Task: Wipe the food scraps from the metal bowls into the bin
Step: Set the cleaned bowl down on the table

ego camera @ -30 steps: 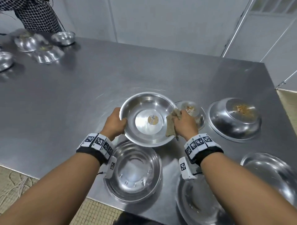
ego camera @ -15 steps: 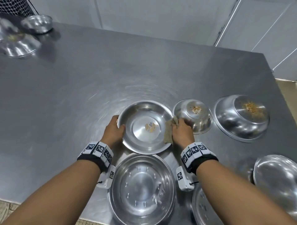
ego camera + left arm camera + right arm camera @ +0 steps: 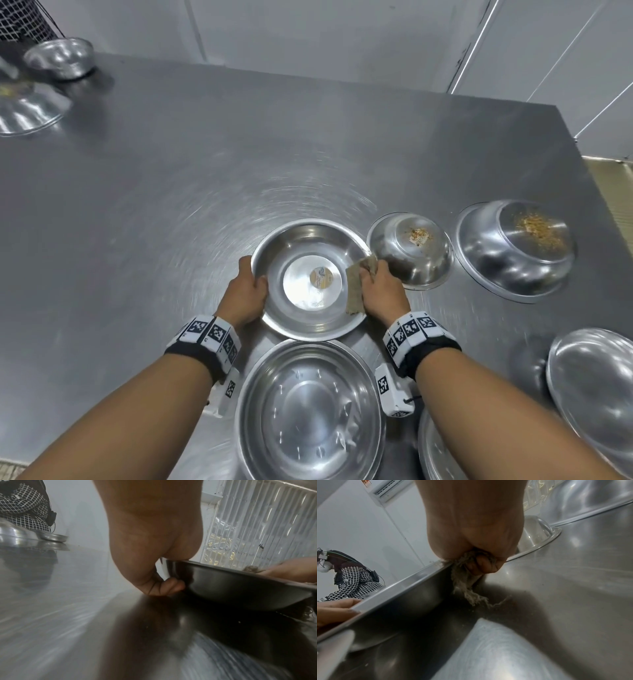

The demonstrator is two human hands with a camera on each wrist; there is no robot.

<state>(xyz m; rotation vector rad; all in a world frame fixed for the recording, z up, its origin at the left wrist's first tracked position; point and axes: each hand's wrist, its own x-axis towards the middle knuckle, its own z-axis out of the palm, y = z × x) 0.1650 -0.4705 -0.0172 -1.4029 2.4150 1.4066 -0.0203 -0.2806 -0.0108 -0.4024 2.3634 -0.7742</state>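
At the centre of the steel table (image 3: 171,205), slightly toward the near edge, sits an upright metal bowl (image 3: 308,240) with a round label on its floor. The left hand (image 3: 245,296) grips its rim at 9 o'clock, thumb over the lip and fingers curled beneath the wall. The right hand (image 3: 383,291) clamps the rim at 3 o'clock together with a frayed brown cloth (image 3: 354,291), which drapes inside and outside the wall.

Just beside the bowl at 2 o'clock stands a smaller overturned bowl (image 3: 411,260), its base carrying food scraps (image 3: 418,236); its rim lies close to the right knuckles. Farther out at 3 o'clock is a larger overturned bowl (image 3: 513,253), also soiled on top. At 6 o'clock an upright large bowl (image 3: 308,411) nearly meets the held bowl's edge. Further bowls crowd 4 and 5 o'clock at the frame's edge.

Open table surface extends from 9 round to 1 o'clock. Two more bowls (image 3: 58,58) stand at the far corner, 10 o'clock, beside a person in checked clothing (image 3: 354,580).
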